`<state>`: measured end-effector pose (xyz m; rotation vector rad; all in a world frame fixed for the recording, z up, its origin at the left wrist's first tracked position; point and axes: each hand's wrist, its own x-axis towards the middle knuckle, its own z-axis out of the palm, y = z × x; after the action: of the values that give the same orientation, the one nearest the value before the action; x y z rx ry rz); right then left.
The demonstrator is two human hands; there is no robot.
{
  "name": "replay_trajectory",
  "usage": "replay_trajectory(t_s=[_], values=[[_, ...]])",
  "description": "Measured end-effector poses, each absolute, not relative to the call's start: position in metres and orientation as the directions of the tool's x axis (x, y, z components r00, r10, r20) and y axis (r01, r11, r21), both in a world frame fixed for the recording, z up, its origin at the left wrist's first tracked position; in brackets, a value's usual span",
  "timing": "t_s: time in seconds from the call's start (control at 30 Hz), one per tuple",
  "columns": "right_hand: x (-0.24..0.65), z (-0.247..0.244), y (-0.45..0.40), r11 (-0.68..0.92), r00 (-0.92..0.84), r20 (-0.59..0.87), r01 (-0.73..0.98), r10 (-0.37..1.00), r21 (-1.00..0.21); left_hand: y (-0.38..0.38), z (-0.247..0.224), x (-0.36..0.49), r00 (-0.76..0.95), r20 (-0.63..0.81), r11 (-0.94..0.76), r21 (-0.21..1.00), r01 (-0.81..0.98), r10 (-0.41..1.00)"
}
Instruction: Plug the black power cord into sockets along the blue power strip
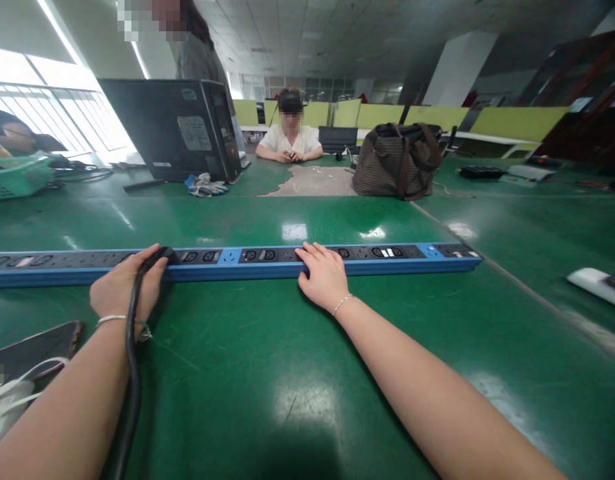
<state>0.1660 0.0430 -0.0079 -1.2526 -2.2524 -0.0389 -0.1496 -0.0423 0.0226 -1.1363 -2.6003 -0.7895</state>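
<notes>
A long blue power strip (pixel 267 270) with black and blue socket sections lies across the green table. My left hand (pixel 130 283) is closed on the plug (pixel 163 254) of a thick black power cord (pixel 132 373), at the strip's sockets left of the middle. Whether the plug is fully seated I cannot tell. The cord runs back along my left forearm to the bottom edge. My right hand (pixel 323 275) rests on the strip right of the middle, fingers stretched over its top and thumb at the near side, holding nothing else.
A black computer case (pixel 172 130) and a glove (pixel 206 185) stand beyond the strip. A brown bag (pixel 397 160) sits near a seated person (pixel 289 133). At left are a green basket (pixel 17 177) and a dark tablet-like device (pixel 37 347) with white cables; a white object (pixel 600 285) lies right.
</notes>
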Motion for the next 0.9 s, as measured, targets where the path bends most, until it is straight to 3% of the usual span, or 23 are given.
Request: replay_trajectory(t_s=[0.3, 0.57, 0.9], values=[[0.166, -0.008, 0.043, 0.560, -0.410, 0.472, 0.793, 0.781, -0.238, -0.037, 0.018, -0.150, -0.700, 0.390, 0.525, 0.469, 0.710, 0.598], [0.166, -0.007, 0.042, 0.564, -0.404, 0.481, 0.786, 0.778, -0.253, -0.042, 0.007, -0.154, -0.656, 0.444, 0.491, 0.437, 0.754, 0.611], [0.165, -0.007, 0.042, 0.565, -0.400, 0.489, 0.784, 0.776, -0.256, -0.044, 0.011, -0.152, -0.711, 0.351, 0.571, 0.429, 0.700, 0.608]])
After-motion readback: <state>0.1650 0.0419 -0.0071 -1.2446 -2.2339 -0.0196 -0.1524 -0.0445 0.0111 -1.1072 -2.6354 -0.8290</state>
